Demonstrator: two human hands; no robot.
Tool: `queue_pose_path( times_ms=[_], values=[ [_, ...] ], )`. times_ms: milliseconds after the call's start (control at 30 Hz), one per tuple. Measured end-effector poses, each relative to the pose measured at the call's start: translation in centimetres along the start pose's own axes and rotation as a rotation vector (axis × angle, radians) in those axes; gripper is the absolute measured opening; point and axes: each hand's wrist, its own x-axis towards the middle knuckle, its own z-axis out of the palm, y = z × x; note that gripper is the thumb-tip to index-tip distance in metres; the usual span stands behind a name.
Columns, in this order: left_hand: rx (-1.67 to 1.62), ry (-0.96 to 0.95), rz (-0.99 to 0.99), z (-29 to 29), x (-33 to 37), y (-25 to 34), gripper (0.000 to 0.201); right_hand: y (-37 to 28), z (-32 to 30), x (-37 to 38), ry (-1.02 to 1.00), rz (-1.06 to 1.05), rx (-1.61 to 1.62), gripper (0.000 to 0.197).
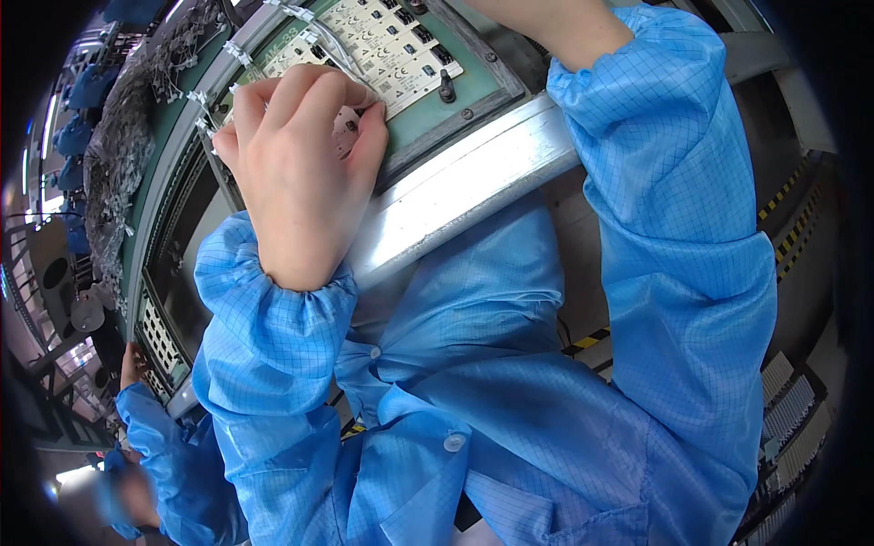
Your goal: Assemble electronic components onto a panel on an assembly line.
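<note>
My left hand is over a panel of white circuit boards, its fingers bent and the thumb drawn toward the forefinger. Whatever it pinches, if anything, is hidden beneath the fingers. A thin white cable runs down across the boards toward its fingertips. The panel, dotted with small black components, sits in a green fixture with a dark border and a black knob. Only the wrist and back edge of my right hand show at the top edge, beyond the fixture's right side; its fingers are out of the picture.
A shiny metal rail edges the line in front of me. White-tipped wires hang over the fixture's left side, near a bundle in clear plastic. At the lower left a co-worker in a blue sleeve reaches to another board panel.
</note>
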Motion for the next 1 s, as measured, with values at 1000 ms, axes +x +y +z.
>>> queue_pose_path(
  times_ms=[1000],
  values=[
    [-0.017, -0.085, -0.569, 4.0, 6.6, -3.6, 0.038, 3.4, 7.3, 6.1, -0.557, -0.353, -0.25, 0.032]
  ],
)
